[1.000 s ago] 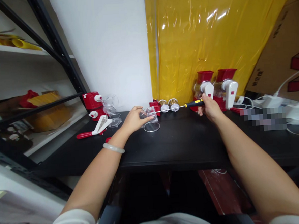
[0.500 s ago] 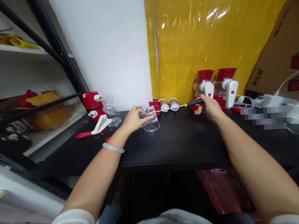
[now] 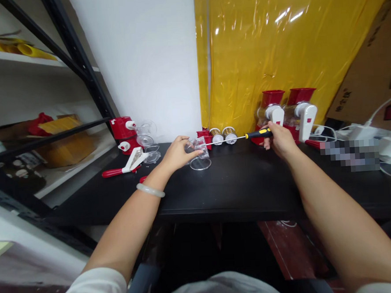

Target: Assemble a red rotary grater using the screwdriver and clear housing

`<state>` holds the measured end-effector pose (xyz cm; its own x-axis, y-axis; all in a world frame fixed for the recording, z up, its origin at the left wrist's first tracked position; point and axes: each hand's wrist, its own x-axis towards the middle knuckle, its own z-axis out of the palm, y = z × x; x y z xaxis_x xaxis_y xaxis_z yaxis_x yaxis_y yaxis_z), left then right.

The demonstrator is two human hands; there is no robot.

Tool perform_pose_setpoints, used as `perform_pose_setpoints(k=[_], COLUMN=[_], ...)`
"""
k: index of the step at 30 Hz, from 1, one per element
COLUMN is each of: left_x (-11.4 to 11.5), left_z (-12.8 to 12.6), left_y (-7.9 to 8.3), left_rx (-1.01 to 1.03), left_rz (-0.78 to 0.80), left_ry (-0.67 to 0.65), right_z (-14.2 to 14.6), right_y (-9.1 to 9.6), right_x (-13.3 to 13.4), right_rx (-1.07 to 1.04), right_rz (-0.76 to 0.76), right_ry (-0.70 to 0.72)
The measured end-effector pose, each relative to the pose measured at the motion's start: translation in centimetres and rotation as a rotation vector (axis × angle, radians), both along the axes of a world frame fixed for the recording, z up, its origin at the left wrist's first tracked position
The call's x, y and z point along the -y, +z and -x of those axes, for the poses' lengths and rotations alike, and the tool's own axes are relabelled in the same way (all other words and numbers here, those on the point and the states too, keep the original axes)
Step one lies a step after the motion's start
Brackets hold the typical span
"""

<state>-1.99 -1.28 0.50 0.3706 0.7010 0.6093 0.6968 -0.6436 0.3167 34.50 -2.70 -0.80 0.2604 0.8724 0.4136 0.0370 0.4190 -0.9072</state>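
My left hand (image 3: 180, 155) is closed round a clear plastic housing (image 3: 201, 157), which lies tilted on the black table with its round rim toward me. In my right hand (image 3: 279, 139) is a screwdriver (image 3: 260, 133) with a black and yellow handle, held level. Its long shaft points left, and the tip meets the right side of the clear housing; what the tip touches is too small to make out. Just behind the shaft stand two metal grater drums (image 3: 229, 134) with white rims and a red plastic hopper (image 3: 204, 135).
Two assembled red and white rotary graters (image 3: 301, 113) stand at the back right. To the left are red bases (image 3: 122, 129), clear parts (image 3: 146, 134) and a crank handle (image 3: 130, 163). White adapters and cables (image 3: 356, 132) lie far right. A shelf rack (image 3: 88, 78) borders the left.
The whole view has shifted slightly, so things appear a little further right. Both hands keep their holds, and the screwdriver tip stays at the clear housing.
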Motion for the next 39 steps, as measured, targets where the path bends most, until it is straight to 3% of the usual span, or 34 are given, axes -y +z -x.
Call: perform_pose_setpoints(k=[8, 15, 22, 27, 34, 39], left_x=[0.1, 0.1, 0.1, 0.2, 0.2, 0.1], left_z=[0.0, 0.0, 0.0, 0.0, 0.0, 0.0], left_y=[0.1, 0.1, 0.1, 0.1, 0.2, 0.1], left_rx=[-0.007, -0.019, -0.023, -0.020, -0.013, -0.026], left_rz=[0.011, 0.013, 0.005, 0.019, 0.018, 0.010], left_ry=[0.010, 0.020, 0.013, 0.025, 0.010, 0.018], right_z=[0.2, 0.3, 0.6, 0.8, 0.4, 0.6], right_y=[0.4, 0.2, 0.8, 0.7, 0.7, 0.5], right_x=[0.5, 0.4, 0.9, 0.9, 0.8, 0.6], right_rx=[-0.114, -0.014, -0.179, -0.003, -0.155, -0.055], right_rz=[-0.002, 0.015, 0.010, -0.018, 0.010, 0.011], right_ry=[0.183, 0.041, 0.157, -0.017, 0.162, 0.051])
